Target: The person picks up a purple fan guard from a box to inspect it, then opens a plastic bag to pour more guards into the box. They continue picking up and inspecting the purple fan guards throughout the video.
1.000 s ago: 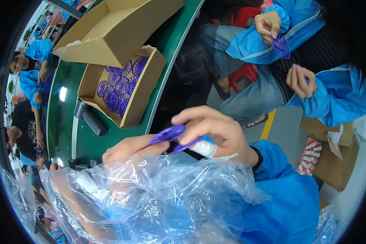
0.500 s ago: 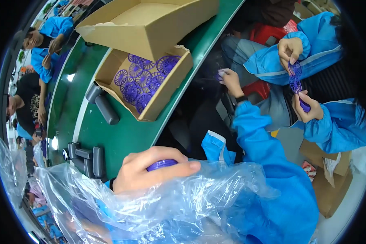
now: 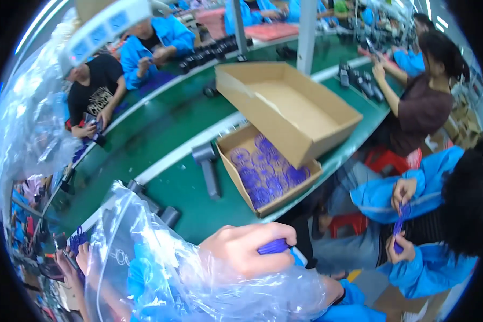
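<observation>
My left hand (image 3: 249, 251) curls around a stack of thin purple discs (image 3: 274, 246), whose ridged edges show between thumb and fingers. A crinkled clear plastic bag (image 3: 161, 257) drapes over my forearms, just below that hand. Of my right hand (image 3: 334, 292) only a bit near the dark wristband shows at the bag's lower right edge; its fingers are hidden. Beyond my left hand, an open cardboard box (image 3: 236, 189) on the green table holds many purple spoked discs (image 3: 268, 170).
An empty-looking cardboard box (image 3: 322, 104) rests tilted on the disc box. A grey hair-dryer-shaped housing (image 3: 206, 170) lies beside them on the green table (image 3: 188, 206), with more grey parts (image 3: 169, 216) nearer. At right, a co-worker in blue sleeves (image 3: 434, 268) holds purple discs. Others sit across.
The view has swung up and left, so the boxes sit farther right. My right hand, earlier reaching out toward the co-worker's side, has drawn back to the bag. My left hand keeps its grip.
</observation>
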Demonstrator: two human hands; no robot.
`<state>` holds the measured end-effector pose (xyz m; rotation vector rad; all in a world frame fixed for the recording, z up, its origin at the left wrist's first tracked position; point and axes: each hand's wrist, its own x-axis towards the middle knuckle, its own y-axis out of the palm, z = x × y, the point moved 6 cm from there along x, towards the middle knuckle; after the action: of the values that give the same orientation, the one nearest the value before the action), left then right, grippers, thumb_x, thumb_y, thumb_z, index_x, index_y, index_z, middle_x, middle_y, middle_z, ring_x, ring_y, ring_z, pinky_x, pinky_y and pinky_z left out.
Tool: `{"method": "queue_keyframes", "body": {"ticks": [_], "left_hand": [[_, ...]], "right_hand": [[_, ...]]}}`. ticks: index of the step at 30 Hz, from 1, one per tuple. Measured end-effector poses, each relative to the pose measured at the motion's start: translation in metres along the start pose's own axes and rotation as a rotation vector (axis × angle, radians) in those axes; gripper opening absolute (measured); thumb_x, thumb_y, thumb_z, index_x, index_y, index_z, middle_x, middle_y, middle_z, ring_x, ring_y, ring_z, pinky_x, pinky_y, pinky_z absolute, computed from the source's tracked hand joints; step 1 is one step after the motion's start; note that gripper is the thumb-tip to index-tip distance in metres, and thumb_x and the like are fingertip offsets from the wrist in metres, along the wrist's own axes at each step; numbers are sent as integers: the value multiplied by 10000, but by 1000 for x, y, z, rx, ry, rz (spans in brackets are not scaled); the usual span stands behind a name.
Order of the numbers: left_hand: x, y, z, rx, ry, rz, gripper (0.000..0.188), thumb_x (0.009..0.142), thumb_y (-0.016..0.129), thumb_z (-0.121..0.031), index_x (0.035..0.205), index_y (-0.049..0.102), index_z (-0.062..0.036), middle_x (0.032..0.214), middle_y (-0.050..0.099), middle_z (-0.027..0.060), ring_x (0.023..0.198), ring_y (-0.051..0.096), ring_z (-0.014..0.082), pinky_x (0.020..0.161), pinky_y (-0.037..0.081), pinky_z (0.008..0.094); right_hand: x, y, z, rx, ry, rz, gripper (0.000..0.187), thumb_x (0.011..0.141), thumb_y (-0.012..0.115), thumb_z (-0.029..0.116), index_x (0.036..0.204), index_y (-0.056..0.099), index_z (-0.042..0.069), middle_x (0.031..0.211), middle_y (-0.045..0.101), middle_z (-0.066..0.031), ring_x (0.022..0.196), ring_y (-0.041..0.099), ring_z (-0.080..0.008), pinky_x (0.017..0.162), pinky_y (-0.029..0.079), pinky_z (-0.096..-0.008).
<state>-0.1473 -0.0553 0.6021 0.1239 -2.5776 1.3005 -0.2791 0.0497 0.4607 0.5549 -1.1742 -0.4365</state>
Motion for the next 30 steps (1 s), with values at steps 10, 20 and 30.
{"method": "queue_keyframes", "body": {"ticks": [10, 20, 30], "left_hand": [[-36, -159, 35, 279, 209, -1053, 133, 783, 607, -52, 915, 587, -50, 989, 552, 105, 870, 593, 237, 819, 470, 318], [-176, -152, 92, -534, 51, -1469, 57, 886, 541, -74, 857, 509, -37, 1004, 510, 83, 765, 637, 208, 435, 445, 214], [-191, -146, 121, -726, 88, -1461, 23, 880, 523, -28, 860, 526, -18, 1031, 508, 79, 820, 646, 211, 457, 474, 219]], "right_hand": [[138, -8, 35, 1542, 449, 448, 308, 866, 558, 216, 1102, 562, 18, 1163, 499, -230, 1101, 473, -337, 954, 368, -432], [491, 60, 19, 2958, 1482, 120, 208, 762, 560, 43, 960, 622, 40, 911, 621, -151, 824, 603, -320, 723, 481, -358], [654, 11, 75, 2872, 818, 708, 261, 757, 538, 197, 947, 661, 65, 948, 633, -195, 905, 600, -375, 778, 488, -440]]}}
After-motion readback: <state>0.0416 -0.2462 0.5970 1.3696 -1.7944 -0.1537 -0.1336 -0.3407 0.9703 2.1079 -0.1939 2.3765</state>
